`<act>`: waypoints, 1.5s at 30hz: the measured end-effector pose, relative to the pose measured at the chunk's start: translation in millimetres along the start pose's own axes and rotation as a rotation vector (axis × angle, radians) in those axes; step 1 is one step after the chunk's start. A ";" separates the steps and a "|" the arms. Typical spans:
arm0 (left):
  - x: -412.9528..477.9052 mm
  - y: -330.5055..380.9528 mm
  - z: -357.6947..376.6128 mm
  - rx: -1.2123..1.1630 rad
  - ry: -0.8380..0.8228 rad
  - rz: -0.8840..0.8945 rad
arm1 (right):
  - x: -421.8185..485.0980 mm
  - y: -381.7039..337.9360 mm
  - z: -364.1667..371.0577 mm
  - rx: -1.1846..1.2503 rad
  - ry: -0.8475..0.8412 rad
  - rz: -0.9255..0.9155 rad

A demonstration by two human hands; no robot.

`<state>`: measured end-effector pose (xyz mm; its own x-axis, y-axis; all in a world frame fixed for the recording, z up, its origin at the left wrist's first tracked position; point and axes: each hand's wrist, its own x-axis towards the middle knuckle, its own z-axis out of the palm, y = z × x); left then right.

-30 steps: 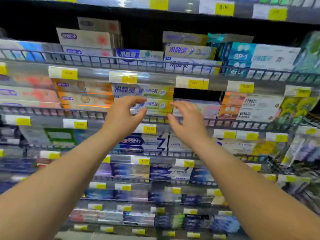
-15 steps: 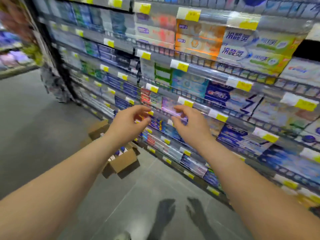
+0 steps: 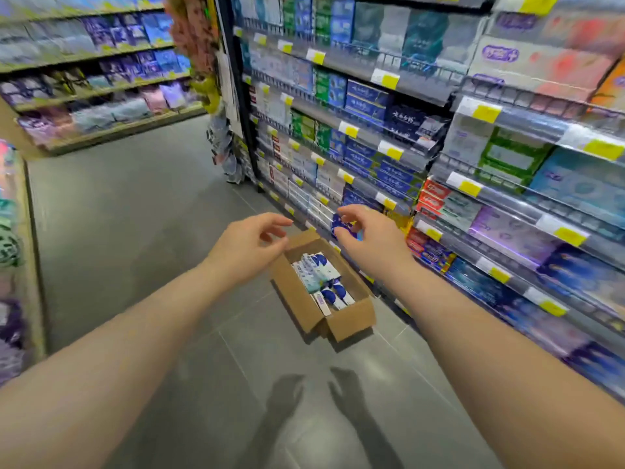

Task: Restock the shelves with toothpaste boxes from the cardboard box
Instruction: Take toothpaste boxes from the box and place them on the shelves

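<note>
Left hand (image 3: 248, 248) out in front, up in the air, fingers loosely bent and spread from the thumb, holding nothing. Right hand (image 3: 373, 243) beside it, also in the air, fingers loosely bent, gripping nothing. A gap between the two hands. Both bare arms reaching in from the bottom corners.

Something blue (image 3: 342, 228) just behind the right fingertips, low by the shelves; too blurry to tell what, or whether touched.

Below and between the hands, an open cardboard box (image 3: 351, 321) on the floor (image 3: 135, 238), flaps folded out, one corner hidden behind the left hand. Inside, toothpaste boxes (image 3: 319, 270), white and blue, lying in a loose heap, filling only part of the bottom. Cardboard box close to the foot of the shelves (image 3: 500, 211), on the right.

Shelves tall, many rows, full of packs: red ones (image 3: 436, 194) near the right hand, green ones (image 3: 510, 157) higher up, lots of blue ones above and below. Yellow price tags (image 3: 470, 188) along each shelf edge.

Grey tiled floor, with two dark hand shadows (image 3: 284, 397) near the bottom. More full racks (image 3: 84, 93) across the aisle, far to the left, blurry purple and blue packs there.
</note>
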<state>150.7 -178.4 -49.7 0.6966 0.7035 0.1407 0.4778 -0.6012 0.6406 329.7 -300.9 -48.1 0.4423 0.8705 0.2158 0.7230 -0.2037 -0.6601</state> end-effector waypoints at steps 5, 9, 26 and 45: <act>41.9 -58.9 -14.7 -0.009 -0.037 -0.030 | 51.5 -2.1 41.9 -0.010 -0.051 0.083; 99.6 -91.7 -8.1 0.006 -0.073 -0.027 | 108.4 20.0 61.1 -0.021 -0.056 0.129; 417.7 -155.0 27.4 -0.018 -0.235 -0.021 | 377.6 135.6 88.9 0.003 -0.096 0.310; 651.6 -251.6 183.0 0.038 -0.939 0.268 | 456.0 241.6 192.4 -0.029 0.275 1.009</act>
<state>582.4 361.9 -257.3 0.9198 -0.0365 -0.3907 0.2466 -0.7206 0.6480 603.9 133.0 -247.6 0.9505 0.1588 -0.2669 -0.0383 -0.7929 -0.6082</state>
